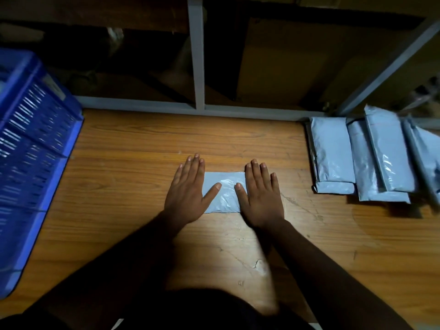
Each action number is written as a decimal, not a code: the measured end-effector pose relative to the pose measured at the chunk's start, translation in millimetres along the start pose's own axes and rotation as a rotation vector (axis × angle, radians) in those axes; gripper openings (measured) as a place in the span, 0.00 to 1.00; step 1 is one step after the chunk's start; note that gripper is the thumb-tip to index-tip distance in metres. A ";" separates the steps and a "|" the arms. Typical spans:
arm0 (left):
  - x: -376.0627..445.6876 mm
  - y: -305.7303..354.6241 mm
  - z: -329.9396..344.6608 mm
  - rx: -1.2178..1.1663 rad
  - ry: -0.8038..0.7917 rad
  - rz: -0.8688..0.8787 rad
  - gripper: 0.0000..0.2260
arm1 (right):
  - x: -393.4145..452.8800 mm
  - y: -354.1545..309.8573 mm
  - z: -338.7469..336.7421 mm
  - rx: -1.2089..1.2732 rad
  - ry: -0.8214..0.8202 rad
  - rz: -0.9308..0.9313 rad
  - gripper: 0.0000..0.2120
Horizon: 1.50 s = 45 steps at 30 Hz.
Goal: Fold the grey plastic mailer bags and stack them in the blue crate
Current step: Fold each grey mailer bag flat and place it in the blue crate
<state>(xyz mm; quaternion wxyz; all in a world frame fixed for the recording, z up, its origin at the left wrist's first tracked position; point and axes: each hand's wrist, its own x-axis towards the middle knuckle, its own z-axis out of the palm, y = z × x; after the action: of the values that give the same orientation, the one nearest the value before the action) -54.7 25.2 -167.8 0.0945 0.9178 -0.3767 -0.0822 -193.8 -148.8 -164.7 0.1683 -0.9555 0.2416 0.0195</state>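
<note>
We flatten a folded grey plastic mailer bag (225, 192) on the wooden table (133, 148)
Our left hand (188, 189) and right hand (260, 194) press it palms down, fingers straight; its surface is creased, glossy, unmarked. The slatted blue plastic crate (31, 139) carries a pale label, unreadable; more grey mailers (366, 156) lie far right

Two bare forearms extend into view from the lower edge. No sleeve shows on either one, from wrist to the frame's edge. The left hand (188, 189) and right hand (260, 196) carry no gloves, rings, watch or wristband. Fingernails are short and unpainted. Dark clothing covers the body at the bottom centre; its cut and fabric cannot be made out in shadow.
</note>
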 end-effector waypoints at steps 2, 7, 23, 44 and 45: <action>4.5 -4.2 -9.9 -0.154 -0.044 -0.013 0.33 | 3.5 6.2 -13.5 0.095 -0.039 -0.023 0.31; 15.4 -33.5 -42.6 -0.135 -0.022 0.100 0.21 | 16.0 24.6 -49.1 -0.037 0.006 -0.158 0.19; 28.0 -45.3 -80.3 -0.267 -0.288 0.005 0.10 | 39.9 13.9 -77.9 0.158 -0.161 -0.007 0.05; -45.7 -52.7 -49.8 -0.262 0.153 0.217 0.06 | -35.3 47.4 -48.1 0.176 0.166 -0.198 0.10; -47.4 -48.8 -52.7 -0.260 0.187 0.208 0.06 | -34.3 41.9 -52.6 0.166 0.213 -0.204 0.08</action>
<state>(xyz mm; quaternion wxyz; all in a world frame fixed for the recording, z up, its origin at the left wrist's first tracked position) -43.3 98.6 -124.5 0.2549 0.8577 -0.4452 -0.0342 -246.1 -185.3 -124.2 0.2214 -0.9545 0.1606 -0.1190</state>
